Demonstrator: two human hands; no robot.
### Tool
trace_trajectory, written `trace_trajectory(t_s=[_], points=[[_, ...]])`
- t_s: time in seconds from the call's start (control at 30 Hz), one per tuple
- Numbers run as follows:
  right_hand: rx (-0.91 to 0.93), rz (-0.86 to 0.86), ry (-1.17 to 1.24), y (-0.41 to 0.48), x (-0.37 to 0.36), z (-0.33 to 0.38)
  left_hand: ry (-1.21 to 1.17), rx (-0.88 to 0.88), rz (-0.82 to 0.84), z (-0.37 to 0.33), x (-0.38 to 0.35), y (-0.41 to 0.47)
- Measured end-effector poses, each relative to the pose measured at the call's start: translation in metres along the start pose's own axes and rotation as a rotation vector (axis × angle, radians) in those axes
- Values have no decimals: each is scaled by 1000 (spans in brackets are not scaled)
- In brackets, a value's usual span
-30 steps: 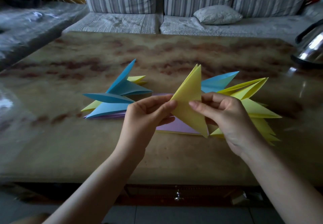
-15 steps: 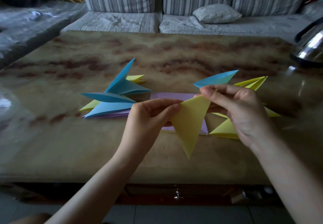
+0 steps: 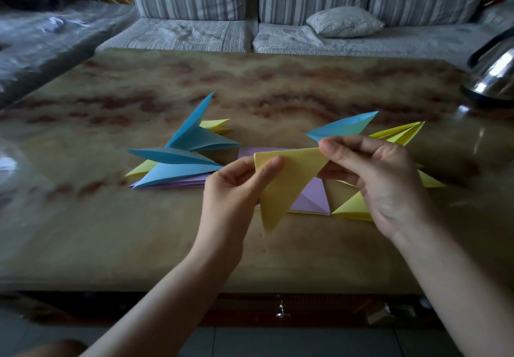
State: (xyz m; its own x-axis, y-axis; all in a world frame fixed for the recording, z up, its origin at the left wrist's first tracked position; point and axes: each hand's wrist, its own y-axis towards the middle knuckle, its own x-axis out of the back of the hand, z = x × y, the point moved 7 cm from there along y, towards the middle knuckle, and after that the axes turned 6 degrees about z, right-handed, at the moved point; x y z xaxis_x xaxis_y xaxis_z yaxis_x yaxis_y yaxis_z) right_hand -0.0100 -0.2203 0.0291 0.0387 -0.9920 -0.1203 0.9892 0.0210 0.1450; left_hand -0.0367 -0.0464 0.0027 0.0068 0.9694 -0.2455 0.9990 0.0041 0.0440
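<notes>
Left hand (image 3: 236, 189) and right hand (image 3: 383, 181) each pinch a top corner of the yellow folded triangle (image 3: 283, 181). Light, probably crease-prone; hold by corners.

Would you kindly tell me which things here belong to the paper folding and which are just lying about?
In the job: yellow folded triangle, pinched by the left hand and the right hand; folded blue pieces; folded yellow pieces; purple paper.
Lying about: steel kettle; pillow on the sofa.
</notes>
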Motion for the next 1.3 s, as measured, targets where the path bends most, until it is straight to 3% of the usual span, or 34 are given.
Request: trace_trajectory(t_s=[0.17, 0.4, 0.87, 1.1, 1.3], points=[[17, 52, -76, 2, 0, 1, 83, -61, -8, -8, 4, 1], [163, 268, -515, -2, -18, 14, 350, -124, 63, -13, -3, 1], [215, 228, -603, -4, -16, 11, 315, -86, 24, -8, 2, 2], [180, 336, -483, -3, -30, 11, 522, -141, 67, -14, -2, 2], [233, 287, -509, -3, -38, 7, 580, -164, 89, -11, -9, 0]])
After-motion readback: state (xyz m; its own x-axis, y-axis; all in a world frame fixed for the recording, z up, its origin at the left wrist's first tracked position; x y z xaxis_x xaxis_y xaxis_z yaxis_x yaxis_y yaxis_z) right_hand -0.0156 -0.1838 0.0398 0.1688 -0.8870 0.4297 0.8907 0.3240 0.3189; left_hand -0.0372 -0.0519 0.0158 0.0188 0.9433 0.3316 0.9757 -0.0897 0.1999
